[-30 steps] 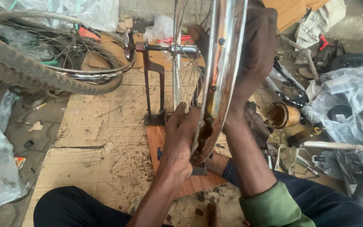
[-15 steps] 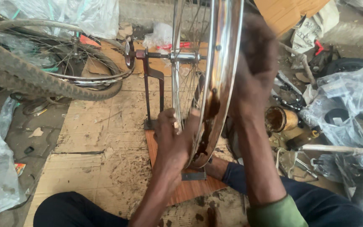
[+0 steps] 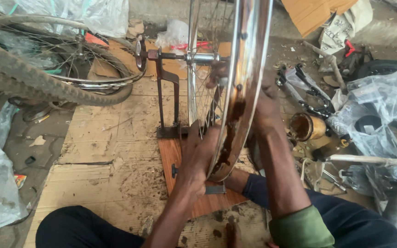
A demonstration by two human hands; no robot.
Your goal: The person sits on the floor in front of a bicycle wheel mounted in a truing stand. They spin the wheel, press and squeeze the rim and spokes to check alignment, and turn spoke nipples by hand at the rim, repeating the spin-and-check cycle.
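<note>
Left hand is wrapped around the lower edge of the bare chrome rim; right hand presses its far side, grip hidden. Rim's upright in the truing stand, spoked, no tyre yet, grease smeared. Tyred wheel lies beyond.

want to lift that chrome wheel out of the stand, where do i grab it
Probably grip the wheel rim at its near lower arc, one hand per side, as the left hand and right hand sit now: it stands upright, edge-on, axle clamped in the stand.
</note>
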